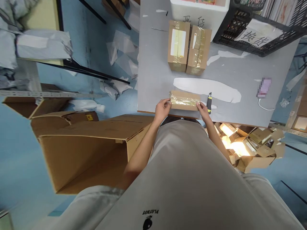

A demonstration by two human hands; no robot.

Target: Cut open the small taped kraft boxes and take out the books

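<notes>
A small brown cardboard box (184, 99) wrapped in clear tape lies near the front edge of the grey table (153, 64). My left hand (162, 108) grips its left end, fingers curled on the taped edge. My right hand (202, 109) holds its right end the same way. A black and yellow utility knife (209, 103) lies on the table just right of my right hand.
Two taped boxes (178, 45) (198, 50) stand further back on the table. A black crate (259, 28) with a paper label sits at the back right, a phone (263, 88) with a cable at the right. A large open carton (81, 150) stands on the floor left; small boxes (249, 143) are piled right.
</notes>
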